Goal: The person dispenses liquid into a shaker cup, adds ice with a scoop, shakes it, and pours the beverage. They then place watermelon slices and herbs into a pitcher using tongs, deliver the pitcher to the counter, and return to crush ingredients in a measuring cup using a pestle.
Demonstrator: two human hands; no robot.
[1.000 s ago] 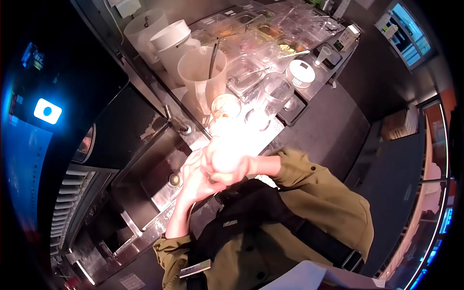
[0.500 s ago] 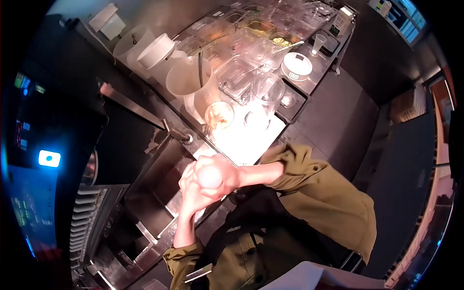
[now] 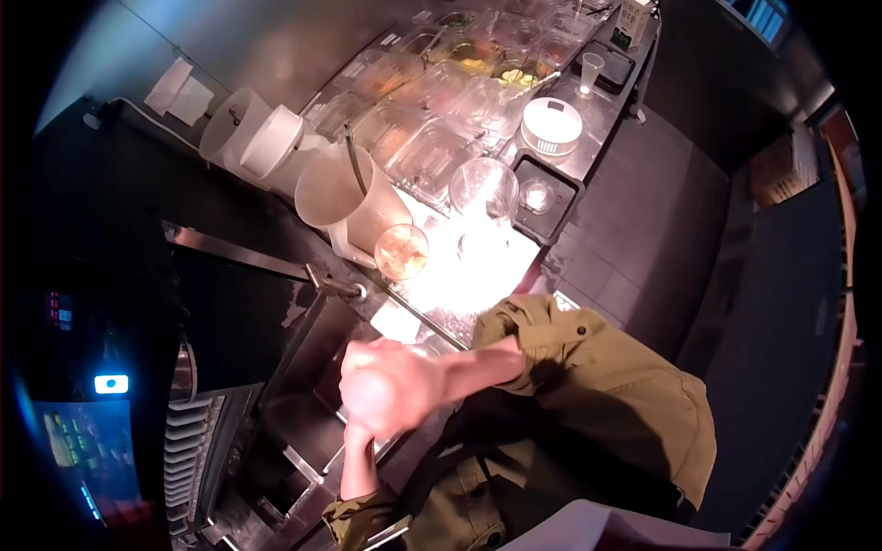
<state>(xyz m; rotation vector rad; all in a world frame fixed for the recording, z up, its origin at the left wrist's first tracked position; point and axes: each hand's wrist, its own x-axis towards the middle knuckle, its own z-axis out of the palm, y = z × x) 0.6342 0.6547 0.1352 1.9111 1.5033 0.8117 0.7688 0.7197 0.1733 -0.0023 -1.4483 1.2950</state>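
Note:
My right hand (image 3: pixel 421 381) and my left hand (image 3: pixel 362 436) are closed together around what looks like a cocktail shaker (image 3: pixel 369 393). Only its round, pale end shows, pointing up toward me and blurred by motion; the fingers hide the rest. Both hands are in front of my body, over the near edge of the steel counter. Beyond them, on a brightly lit surface, a short glass (image 3: pixel 401 253) holds something amber. To its right stands a clear, wide-mouthed glass vessel (image 3: pixel 483 189).
A translucent pitcher (image 3: pixel 317 207) holds a dark-handled tool. Lidded garnish containers (image 3: pixel 432 161) fill the back. At right are a black tray (image 3: pixel 554 213), a white round container (image 3: pixel 551 124), a clear cup (image 3: pixel 590 73) and a carton (image 3: pixel 630 23). A steel sink (image 3: pixel 317 395) is at left.
My two hands have moved down and slightly left together, still around the shaker. The view has shifted, so the counter items appear moved; the glass and vessel stand as before.

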